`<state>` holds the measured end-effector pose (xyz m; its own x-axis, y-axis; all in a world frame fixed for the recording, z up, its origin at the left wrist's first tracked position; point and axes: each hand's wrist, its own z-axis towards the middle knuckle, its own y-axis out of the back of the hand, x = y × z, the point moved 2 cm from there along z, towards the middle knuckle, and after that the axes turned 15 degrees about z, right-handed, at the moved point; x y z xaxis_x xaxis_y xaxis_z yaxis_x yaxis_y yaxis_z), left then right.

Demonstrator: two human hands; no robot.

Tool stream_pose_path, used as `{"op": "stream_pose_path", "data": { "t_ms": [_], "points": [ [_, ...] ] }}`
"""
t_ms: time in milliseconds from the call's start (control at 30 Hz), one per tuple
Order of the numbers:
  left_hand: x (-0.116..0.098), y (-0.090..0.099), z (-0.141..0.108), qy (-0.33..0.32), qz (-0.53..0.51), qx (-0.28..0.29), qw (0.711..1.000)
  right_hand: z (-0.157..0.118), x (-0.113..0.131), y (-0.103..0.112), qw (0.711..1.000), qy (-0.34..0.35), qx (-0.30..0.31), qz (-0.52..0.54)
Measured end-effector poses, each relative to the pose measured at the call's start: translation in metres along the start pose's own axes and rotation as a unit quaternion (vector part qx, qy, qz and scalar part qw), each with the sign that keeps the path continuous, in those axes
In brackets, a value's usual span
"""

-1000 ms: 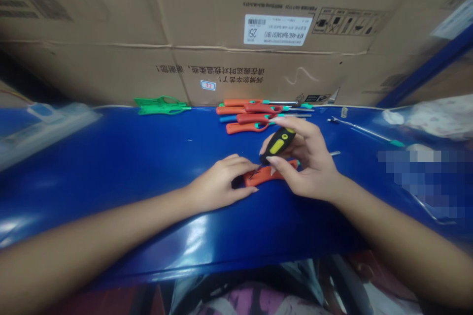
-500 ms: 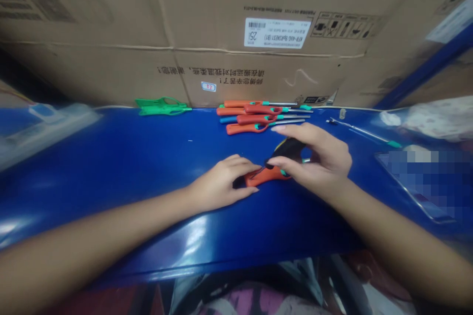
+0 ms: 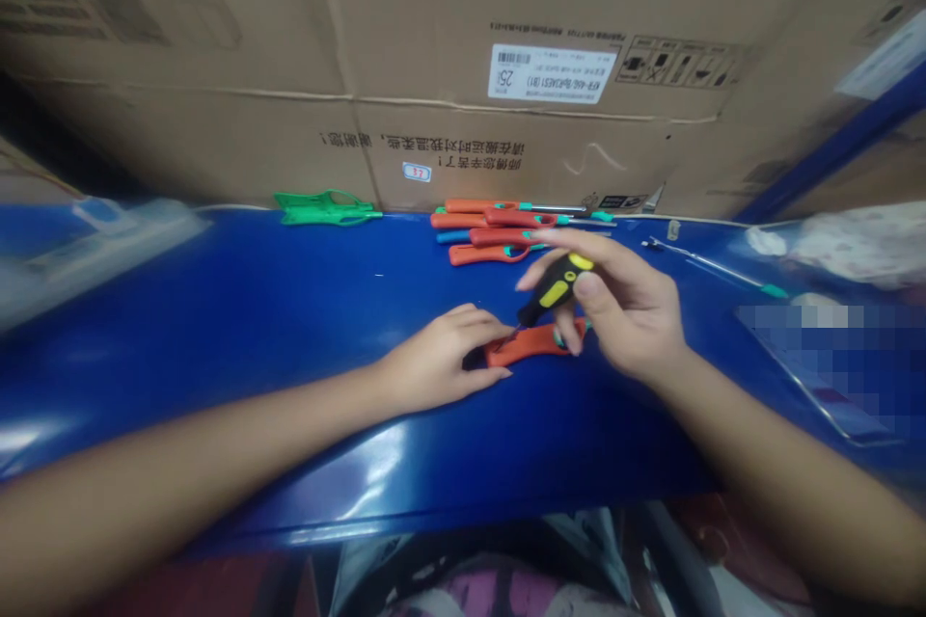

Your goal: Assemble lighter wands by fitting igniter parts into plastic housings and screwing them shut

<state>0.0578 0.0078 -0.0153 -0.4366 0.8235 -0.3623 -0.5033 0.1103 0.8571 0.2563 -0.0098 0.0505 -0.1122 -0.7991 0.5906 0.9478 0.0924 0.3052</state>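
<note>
An orange gas lighter [image 3: 536, 341] with a teal trigger lies on the blue table. My left hand [image 3: 445, 355] grips its left end between thumb and fingers. My right hand [image 3: 622, 304] is closed around the black and yellow handle of a screwdriver [image 3: 556, 289], which tilts down to the left. The screwdriver's shaft meets the lighter's handle near my left fingertips; the exact tip is too small to make out. Part of the lighter's right end is hidden behind my right fingers.
Several orange and red lighters [image 3: 484, 254] lie in a pile against the cardboard box [image 3: 426, 39]. Green lighter shells [image 3: 325, 208] are left of them. A metal lighter rod [image 3: 713, 268] lies right, beyond a blurred-out flat object [image 3: 831, 376]. A clear plastic container [image 3: 137, 241] stands left.
My right hand has turned on the screwdriver, so its yellow-marked handle now shows more. My left hand still holds the lighter in place. The view has shifted slightly.
</note>
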Motion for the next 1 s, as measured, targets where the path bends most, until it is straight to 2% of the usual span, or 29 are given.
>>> {"op": "stream_pose_path", "data": {
  "t_ms": [33,100,167,200,267,333,400,467,533,633,700,833,900,1000],
  "points": [
    [0.000,0.000,0.000,-0.001,-0.001,0.000,1.000,0.001,-0.001,0.001,1.000,0.010,-0.012,0.000],
    [0.000,0.000,0.000,-0.004,-0.002,0.000,1.000,0.001,0.000,0.004,0.995,0.075,-0.054,-0.044],
    [-0.001,0.000,0.000,-0.006,-0.003,-0.002,1.000,0.001,0.000,0.005,0.990,0.107,-0.045,-0.085],
    [-0.001,0.000,0.000,-0.005,-0.004,-0.002,1.000,0.001,0.000,0.004,0.992,0.091,-0.017,-0.083],
    [0.000,0.000,0.000,-0.003,-0.002,0.000,1.000,0.001,-0.003,0.002,0.998,0.016,0.049,-0.033],
    [0.000,0.000,0.000,-0.003,0.003,0.000,1.000,0.001,-0.004,0.001,0.997,-0.033,0.071,0.017],
    [0.000,0.000,0.000,-0.005,0.005,-0.001,1.000,0.002,-0.002,0.003,0.999,-0.009,0.040,0.005],
    [0.001,0.000,0.000,-0.008,0.002,-0.001,1.000,0.005,0.002,0.006,0.997,0.040,0.019,-0.055],
    [0.001,0.000,0.000,-0.011,0.000,-0.001,1.000,0.009,0.006,0.007,0.993,0.044,0.055,-0.097],
    [0.000,0.000,0.000,-0.010,0.012,0.003,1.000,0.018,0.011,0.007,0.987,-0.014,0.142,-0.071],
    [-0.001,0.000,-0.001,-0.013,0.018,0.005,1.000,0.025,0.015,0.007,0.987,-0.008,0.151,-0.061],
    [-0.001,0.001,-0.002,-0.025,0.023,-0.001,0.999,0.037,0.020,0.005,0.974,0.094,0.141,-0.152],
    [-0.001,0.001,-0.002,-0.023,0.028,0.002,0.999,0.040,0.021,0.001,0.971,0.082,0.170,-0.143],
    [-0.001,0.001,-0.002,-0.018,0.033,0.007,0.999,0.039,0.019,-0.004,0.979,0.043,0.192,-0.051]
  ]
}}
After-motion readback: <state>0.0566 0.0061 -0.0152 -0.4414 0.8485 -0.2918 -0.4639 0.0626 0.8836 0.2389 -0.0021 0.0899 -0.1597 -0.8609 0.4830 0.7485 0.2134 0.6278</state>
